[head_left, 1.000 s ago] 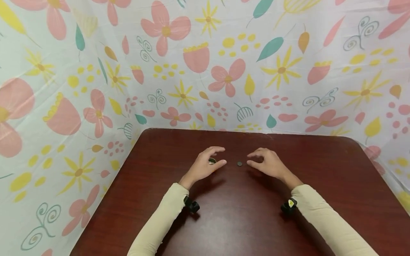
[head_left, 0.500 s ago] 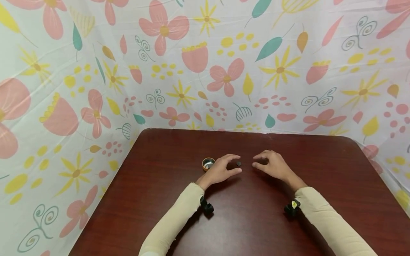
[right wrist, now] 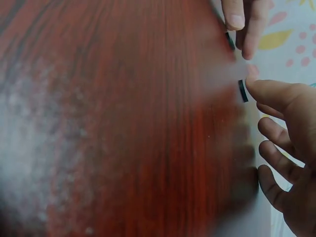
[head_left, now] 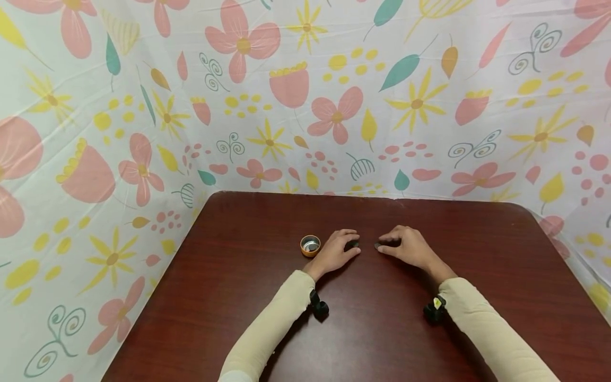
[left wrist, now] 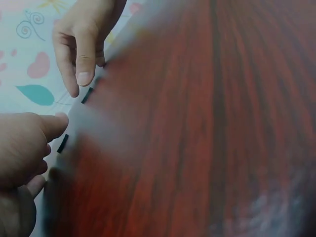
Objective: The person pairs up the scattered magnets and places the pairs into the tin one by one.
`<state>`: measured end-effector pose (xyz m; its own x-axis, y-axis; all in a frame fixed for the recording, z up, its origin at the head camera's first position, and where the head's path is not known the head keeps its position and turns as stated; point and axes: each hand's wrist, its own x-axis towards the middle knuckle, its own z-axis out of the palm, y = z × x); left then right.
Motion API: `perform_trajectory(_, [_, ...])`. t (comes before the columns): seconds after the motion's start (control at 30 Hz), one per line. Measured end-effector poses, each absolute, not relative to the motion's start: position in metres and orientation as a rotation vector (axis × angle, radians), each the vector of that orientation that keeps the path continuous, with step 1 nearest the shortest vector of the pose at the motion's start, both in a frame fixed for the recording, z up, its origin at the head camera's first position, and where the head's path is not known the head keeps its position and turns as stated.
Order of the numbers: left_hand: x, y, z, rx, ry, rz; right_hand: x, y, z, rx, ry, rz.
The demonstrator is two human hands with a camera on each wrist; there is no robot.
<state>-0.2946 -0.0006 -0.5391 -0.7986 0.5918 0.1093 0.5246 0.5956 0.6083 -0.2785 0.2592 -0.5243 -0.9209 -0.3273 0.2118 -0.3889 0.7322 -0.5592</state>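
In the head view my left hand is low over the table, thumb and fingers spread around a small dark disc; I cannot tell whether they touch it. My right hand faces it from the right, its thumb and fingers parted. Close to those fingertips is a second dark disc. Seen from the right wrist, that disc is a thin dark bar beside the right thumb. A small round orange-gold tin, silvery inside with something dark in it, stands left of my left hand.
All of this is on a dark red-brown wooden table with rounded corners. A white cloth printed with flowers and leaves hangs behind the table and along its left side.
My left hand has moved right, away from the tin and over to the first disc, uncovering the tin. The right hand has shifted slightly right, and a second disc now shows at its fingertips.
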Motion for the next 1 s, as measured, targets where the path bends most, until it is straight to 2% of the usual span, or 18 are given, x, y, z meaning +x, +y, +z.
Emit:
perform_trajectory(0.57, [-0.293,0.009,-0.539,0.736,2.867,1.033,-0.281,0.256,-0.528,0.597,-2.838,0.936])
perform_trajectory(1.0, [-0.292,0.015,-0.541,0.759,2.900,1.011,-0.284,0.245,-0.527,0.592,-2.843,0.949])
